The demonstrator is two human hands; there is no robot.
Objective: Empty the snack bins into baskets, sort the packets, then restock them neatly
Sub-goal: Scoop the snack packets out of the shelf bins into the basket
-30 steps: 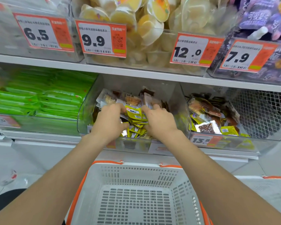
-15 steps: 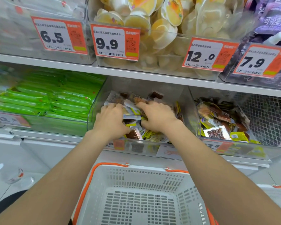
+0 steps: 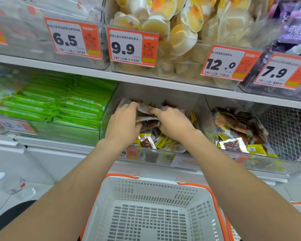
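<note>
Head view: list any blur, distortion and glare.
Head view: green packets and the left edge smear with blur; the 9.9 tag reads sharp; the shelf lines slant and bend, wide-angle distortion; pale reflections on the clear bin front.

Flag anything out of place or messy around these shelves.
A plastic bottle lies on the floor, left of the white basket. The packets in the middle bin are a jumbled mix of yellow and brown.

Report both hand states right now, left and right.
Left hand: fingers curled round a bundle of snack packets.
Right hand: grips the same bundle from the other side.
</note>
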